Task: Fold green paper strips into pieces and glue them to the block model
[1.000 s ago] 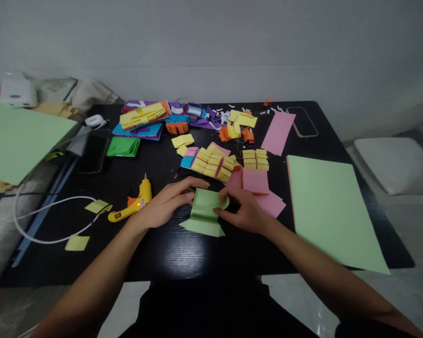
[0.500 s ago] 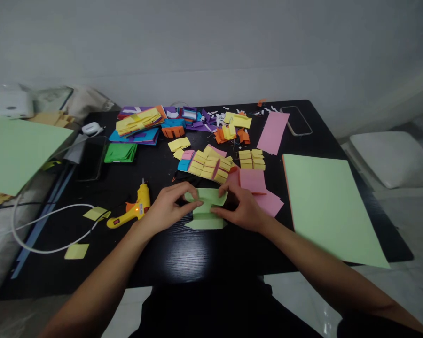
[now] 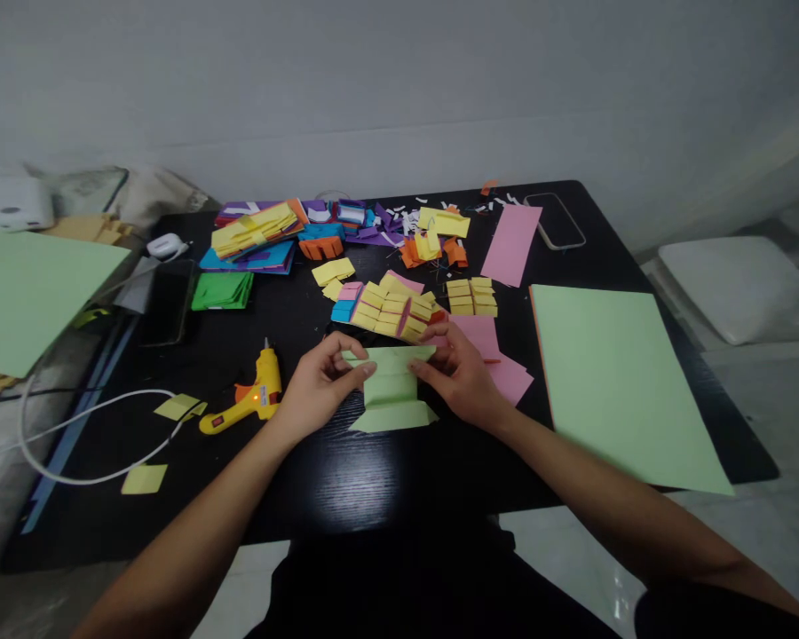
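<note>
A light green folded paper piece [image 3: 391, 390] lies in front of me, its upper and lower ends wider than its middle. My left hand [image 3: 326, 377] pinches the upper left corner between thumb and fingers. At the upper right corner, my right hand [image 3: 459, 373] grips the same paper with the thumb on the near face. Just beyond the hands is a strip of small folded yellow, pink and blue paper pieces [image 3: 390, 311]. A yellow glue gun [image 3: 257, 390] with an orange light rests left of my left hand.
Large light green sheets [image 3: 619, 373] lie at the right. Pink paper [image 3: 512, 244], folded green paper [image 3: 223, 291] and a yellow paper stack [image 3: 257, 229] sit toward the back. A white cable [image 3: 93, 481] loops at the left, near a dark phone [image 3: 166, 302].
The top flap of the green paper has been folded over, and its lower flap spreads wider. My fingers have shifted slightly along the top edge. The view has moved a little.
</note>
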Demonstrator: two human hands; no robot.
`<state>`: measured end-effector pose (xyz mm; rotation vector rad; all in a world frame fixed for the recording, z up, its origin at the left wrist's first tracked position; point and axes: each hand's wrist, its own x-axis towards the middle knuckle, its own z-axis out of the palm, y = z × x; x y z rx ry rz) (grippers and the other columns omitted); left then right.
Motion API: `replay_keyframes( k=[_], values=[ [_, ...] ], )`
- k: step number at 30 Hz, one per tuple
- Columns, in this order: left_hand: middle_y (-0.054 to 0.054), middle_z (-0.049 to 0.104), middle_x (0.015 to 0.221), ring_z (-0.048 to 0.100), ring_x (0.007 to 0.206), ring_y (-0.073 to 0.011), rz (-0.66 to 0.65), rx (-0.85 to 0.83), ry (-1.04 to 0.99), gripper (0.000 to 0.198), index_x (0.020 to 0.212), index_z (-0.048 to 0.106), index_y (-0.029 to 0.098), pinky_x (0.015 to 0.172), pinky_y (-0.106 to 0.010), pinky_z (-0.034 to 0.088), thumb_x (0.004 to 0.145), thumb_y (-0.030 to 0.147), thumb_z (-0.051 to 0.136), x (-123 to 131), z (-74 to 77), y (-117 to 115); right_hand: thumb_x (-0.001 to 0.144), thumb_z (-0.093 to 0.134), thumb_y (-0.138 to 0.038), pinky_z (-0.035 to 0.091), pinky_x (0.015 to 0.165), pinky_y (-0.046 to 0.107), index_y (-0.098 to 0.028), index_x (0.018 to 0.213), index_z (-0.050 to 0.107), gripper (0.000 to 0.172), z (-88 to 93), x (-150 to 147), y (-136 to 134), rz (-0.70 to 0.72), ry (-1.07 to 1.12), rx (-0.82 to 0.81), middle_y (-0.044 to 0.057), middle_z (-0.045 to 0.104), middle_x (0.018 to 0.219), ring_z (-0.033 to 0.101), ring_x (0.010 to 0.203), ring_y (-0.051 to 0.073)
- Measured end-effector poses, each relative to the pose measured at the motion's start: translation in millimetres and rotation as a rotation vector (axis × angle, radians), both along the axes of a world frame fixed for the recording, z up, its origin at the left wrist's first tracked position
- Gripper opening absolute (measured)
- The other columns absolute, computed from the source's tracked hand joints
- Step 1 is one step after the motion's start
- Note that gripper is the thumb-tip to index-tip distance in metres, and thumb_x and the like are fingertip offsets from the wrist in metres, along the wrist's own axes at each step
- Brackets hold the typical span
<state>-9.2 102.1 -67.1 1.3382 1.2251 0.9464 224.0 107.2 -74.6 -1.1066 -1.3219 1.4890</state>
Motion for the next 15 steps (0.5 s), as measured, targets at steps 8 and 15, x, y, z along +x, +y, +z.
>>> replay_keyframes(
  k=[8,15],
  values=[
    [0.01,0.042,0.062,0.041,0.053,-0.0082,0.077,0.073,-0.053,0.034,0.104,0.062,0.022,0.052,-0.019,0.035,0.08,0.029,0.085,8.4,2.6,-1.9,0.076,0.088,-0.039,0.053,0.058,0.029,-0.025,0.106,0.061,0.043,-6.2,-0.9,1.0,0.002,-0.049,-0.007,-0.001,0.069,0.086,0.064,0.064,0.014],
    [0.005,0.059,0.072,0.048,0.052,-0.0092,-0.005,-0.002,0.004,0.037,0.111,0.065,0.023,0.047,-0.021,0.037,0.084,0.038,0.084,9.7,-5.3,-6.8,0.073,0.09,-0.035,0.056,0.064,0.031,-0.023,0.103,0.067,0.039,-5.7,-1.4,-1.6,0.028,-0.086,-0.017,0.001,0.072,0.089,0.067,0.074,0.018]
  ],
)
